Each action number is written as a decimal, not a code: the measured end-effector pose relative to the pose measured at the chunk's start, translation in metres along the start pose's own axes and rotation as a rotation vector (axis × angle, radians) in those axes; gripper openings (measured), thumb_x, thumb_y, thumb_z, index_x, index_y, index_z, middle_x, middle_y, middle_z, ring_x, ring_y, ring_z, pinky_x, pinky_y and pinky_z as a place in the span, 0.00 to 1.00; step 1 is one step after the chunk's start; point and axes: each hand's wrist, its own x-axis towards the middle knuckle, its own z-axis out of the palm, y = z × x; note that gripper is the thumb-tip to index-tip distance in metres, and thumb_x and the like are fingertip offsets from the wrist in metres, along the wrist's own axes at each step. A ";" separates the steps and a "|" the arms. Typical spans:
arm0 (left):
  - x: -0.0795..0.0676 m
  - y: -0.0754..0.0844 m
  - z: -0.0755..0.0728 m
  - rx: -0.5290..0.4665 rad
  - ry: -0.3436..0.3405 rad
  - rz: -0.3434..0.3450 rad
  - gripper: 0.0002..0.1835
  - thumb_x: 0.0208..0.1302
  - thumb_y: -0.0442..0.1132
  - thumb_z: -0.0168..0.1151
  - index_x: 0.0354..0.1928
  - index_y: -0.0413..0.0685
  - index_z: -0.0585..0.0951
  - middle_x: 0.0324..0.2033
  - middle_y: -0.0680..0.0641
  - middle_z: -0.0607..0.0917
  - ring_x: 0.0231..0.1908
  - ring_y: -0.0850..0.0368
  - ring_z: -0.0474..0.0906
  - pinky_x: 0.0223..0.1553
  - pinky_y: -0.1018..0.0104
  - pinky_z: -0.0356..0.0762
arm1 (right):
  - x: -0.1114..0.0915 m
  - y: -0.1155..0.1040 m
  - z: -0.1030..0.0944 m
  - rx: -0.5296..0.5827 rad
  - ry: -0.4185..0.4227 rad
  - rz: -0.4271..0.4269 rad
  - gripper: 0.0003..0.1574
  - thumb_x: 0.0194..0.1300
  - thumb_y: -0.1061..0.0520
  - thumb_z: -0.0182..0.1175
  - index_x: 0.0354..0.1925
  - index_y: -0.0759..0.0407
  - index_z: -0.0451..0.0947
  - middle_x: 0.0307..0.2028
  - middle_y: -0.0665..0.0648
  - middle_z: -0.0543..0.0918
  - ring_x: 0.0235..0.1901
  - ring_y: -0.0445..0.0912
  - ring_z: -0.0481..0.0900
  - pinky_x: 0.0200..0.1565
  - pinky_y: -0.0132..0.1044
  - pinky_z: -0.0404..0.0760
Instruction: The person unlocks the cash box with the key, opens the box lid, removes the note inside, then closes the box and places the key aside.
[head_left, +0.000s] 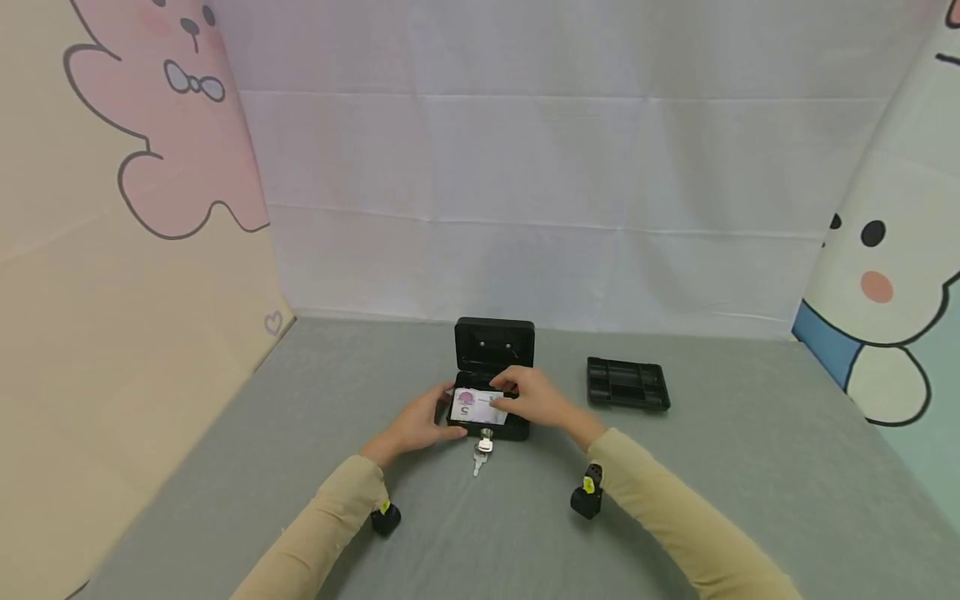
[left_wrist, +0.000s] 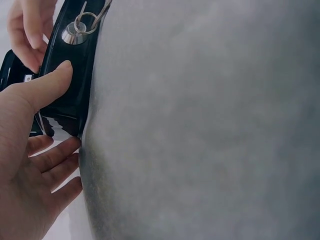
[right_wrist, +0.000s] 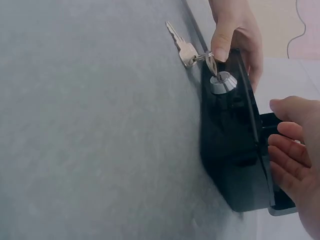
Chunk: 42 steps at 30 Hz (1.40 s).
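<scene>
A black cash box [head_left: 514, 430] stands on the grey cloth with its lid [head_left: 495, 343] raised at the back. Inside lies a white and purple banknote [head_left: 480, 408] marked 5. My left hand [head_left: 418, 423] grips the box's left front corner, thumb on the front face and fingers along the side. Over the box's right half is my right hand [head_left: 536, 396], thumb at the note's right edge and forefinger reaching toward the back. In the right wrist view, its thumb and loosely bent fingers stand apart. A key [right_wrist: 186, 52] on a ring hangs from the silver lock [right_wrist: 223, 82].
A black compartment tray [head_left: 627, 384] lies to the right of the box, apart from it. Grey cloth [head_left: 750, 467] covers the table. A white curtain [head_left: 525, 167] hangs behind, and printed cartoon panels flank both sides.
</scene>
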 end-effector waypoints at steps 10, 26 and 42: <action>0.000 0.000 -0.001 -0.006 -0.008 0.007 0.42 0.47 0.47 0.70 0.62 0.38 0.63 0.47 0.42 0.77 0.48 0.48 0.73 0.50 0.52 0.68 | 0.012 0.003 0.019 -0.091 -0.009 0.019 0.19 0.53 0.57 0.66 0.42 0.67 0.79 0.37 0.58 0.81 0.38 0.47 0.77 0.41 0.39 0.76; 0.000 -0.003 0.000 -0.013 0.004 0.039 0.42 0.47 0.47 0.70 0.62 0.38 0.64 0.47 0.41 0.77 0.49 0.48 0.73 0.50 0.51 0.69 | 0.021 0.003 0.033 -0.198 -0.013 0.053 0.18 0.55 0.57 0.63 0.43 0.65 0.80 0.35 0.55 0.78 0.33 0.43 0.72 0.35 0.37 0.72; -0.001 -0.002 0.001 -0.027 0.003 0.016 0.42 0.47 0.46 0.70 0.62 0.37 0.63 0.48 0.41 0.77 0.49 0.48 0.72 0.50 0.51 0.68 | 0.016 -0.002 0.026 -0.018 0.086 0.059 0.07 0.56 0.65 0.59 0.37 0.62 0.79 0.35 0.55 0.79 0.34 0.44 0.76 0.38 0.39 0.75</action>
